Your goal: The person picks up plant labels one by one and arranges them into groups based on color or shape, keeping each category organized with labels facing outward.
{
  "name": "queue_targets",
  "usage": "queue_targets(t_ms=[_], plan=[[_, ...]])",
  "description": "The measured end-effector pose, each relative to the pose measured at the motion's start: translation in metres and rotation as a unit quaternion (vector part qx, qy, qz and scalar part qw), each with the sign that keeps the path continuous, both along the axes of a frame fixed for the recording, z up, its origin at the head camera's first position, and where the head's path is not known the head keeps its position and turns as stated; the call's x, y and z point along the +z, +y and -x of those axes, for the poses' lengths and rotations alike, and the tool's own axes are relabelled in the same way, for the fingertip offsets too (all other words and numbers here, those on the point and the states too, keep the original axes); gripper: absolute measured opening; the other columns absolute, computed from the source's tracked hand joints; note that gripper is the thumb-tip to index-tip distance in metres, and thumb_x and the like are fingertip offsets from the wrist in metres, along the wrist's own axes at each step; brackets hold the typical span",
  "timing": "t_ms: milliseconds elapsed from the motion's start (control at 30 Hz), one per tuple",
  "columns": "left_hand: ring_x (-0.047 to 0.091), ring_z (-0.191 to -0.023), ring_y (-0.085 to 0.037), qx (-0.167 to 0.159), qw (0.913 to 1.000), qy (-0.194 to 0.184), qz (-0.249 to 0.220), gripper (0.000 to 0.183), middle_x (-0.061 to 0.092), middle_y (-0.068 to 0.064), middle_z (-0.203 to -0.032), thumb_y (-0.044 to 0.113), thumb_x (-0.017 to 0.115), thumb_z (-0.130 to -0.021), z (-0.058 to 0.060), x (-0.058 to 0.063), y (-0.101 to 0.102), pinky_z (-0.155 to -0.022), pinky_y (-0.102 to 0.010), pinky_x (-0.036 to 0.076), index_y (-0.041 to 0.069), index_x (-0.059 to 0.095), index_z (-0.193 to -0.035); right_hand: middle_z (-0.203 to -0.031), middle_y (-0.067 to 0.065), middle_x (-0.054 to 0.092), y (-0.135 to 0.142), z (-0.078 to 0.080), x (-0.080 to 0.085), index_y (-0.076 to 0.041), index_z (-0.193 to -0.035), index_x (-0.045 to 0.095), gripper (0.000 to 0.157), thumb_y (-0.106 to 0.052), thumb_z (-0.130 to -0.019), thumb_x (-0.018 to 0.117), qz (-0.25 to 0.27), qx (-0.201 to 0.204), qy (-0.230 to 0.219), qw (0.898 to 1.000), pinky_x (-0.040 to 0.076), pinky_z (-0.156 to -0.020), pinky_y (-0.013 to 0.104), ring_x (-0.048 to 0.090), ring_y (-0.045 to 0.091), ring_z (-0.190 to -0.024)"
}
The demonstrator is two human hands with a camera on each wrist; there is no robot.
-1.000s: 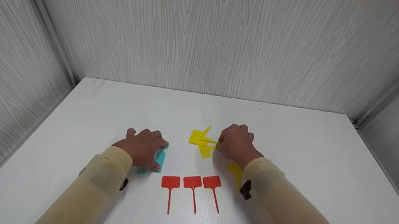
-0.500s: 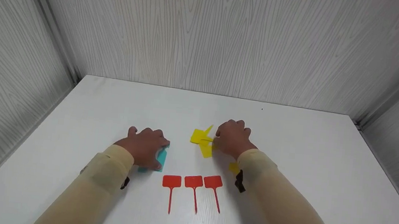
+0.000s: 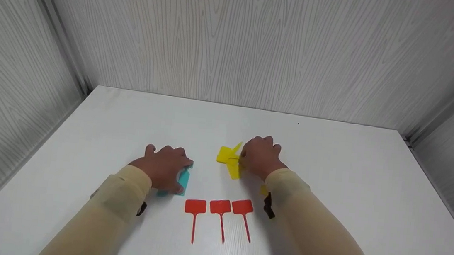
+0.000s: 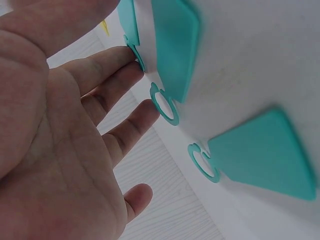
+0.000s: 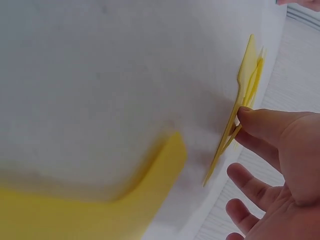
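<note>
In the head view, my left hand [image 3: 162, 168] reaches over flat teal tags [image 3: 183, 180]. The left wrist view shows each teal tag [image 4: 265, 155] with a small ring at one end; my extended fingertips touch the rings. Right of it, my right hand [image 3: 260, 158] pinches the stem of a yellow T-shaped plant label between thumb and index finger. That label overlaps a small fanned group of yellow plant labels [image 3: 224, 155]. The right wrist view shows the group edge-on, the yellow labels [image 5: 248, 70] lying close together at the fingertips.
Three red T-shaped plant labels, left [image 3: 195, 206], middle [image 3: 220, 206] and right [image 3: 242, 206], lie in a row in front, stems toward me. Another yellow piece [image 3: 264, 190] lies partly under my right sleeve. Grey wood-grain walls [image 3: 235, 41] enclose the white table [image 3: 332, 154].
My right hand has moved slightly left over the yellow labels, hiding more of their stems. Its sleeve covers more of the separate yellow piece. My left hand has stayed in place.
</note>
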State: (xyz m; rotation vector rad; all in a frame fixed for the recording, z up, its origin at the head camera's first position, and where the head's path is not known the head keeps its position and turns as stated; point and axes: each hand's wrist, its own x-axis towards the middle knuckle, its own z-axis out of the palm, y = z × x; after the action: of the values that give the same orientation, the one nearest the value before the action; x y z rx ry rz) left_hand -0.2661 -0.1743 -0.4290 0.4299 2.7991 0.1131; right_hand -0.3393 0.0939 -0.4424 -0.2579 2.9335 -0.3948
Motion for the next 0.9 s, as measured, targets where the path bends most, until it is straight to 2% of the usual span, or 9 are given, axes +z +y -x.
queue_targets(t_ms=[200,400,633,900], plan=[[0.053,-0.138,-0.036,-0.008,1.0000,-0.002,0.003,0.088,0.060,-0.009,-0.148,0.042,0.097,-0.083,0.002,0.001,0.000,-0.116,-0.075,0.033,0.022,0.059,-0.160,-0.116,0.009,0.064,-0.002,-0.001,-0.001,-0.008,-0.113,0.086,0.022,-0.027,-0.105,0.078,-0.007,0.004,0.018,1.000,0.041,-0.110,0.055,0.049,0.033,-0.118],[0.052,-0.139,-0.036,-0.007,0.9999,-0.010,-0.002,0.087,0.060,-0.009,-0.149,0.041,0.097,-0.084,0.001,0.002,0.003,-0.117,-0.076,0.031,0.021,0.059,-0.161,-0.111,0.007,0.064,0.003,-0.007,0.000,-0.008,-0.108,0.082,0.021,-0.028,-0.102,0.082,0.023,-0.016,0.033,0.999,0.040,-0.112,0.055,0.048,0.032,-0.120],[0.052,-0.139,-0.037,-0.017,0.9998,0.000,-0.005,0.088,0.060,-0.010,-0.150,0.040,0.097,-0.084,-0.001,0.003,0.002,-0.116,-0.076,0.032,0.021,0.059,-0.161,-0.106,0.007,0.065,0.020,-0.021,0.006,-0.009,-0.101,0.080,0.018,-0.026,-0.101,0.081,0.028,-0.044,0.054,0.997,0.039,-0.111,0.058,0.050,0.034,-0.121],[0.052,-0.139,-0.038,-0.013,0.9999,0.003,0.000,0.090,0.059,-0.011,-0.152,0.041,0.098,-0.083,-0.002,0.005,-0.001,-0.114,-0.074,0.037,0.022,0.058,-0.161,-0.099,0.008,0.067,0.039,-0.039,0.009,-0.006,-0.094,0.082,0.019,-0.024,-0.100,0.079,0.039,-0.080,0.063,0.994,0.038,-0.107,0.060,0.050,0.035,-0.118]])
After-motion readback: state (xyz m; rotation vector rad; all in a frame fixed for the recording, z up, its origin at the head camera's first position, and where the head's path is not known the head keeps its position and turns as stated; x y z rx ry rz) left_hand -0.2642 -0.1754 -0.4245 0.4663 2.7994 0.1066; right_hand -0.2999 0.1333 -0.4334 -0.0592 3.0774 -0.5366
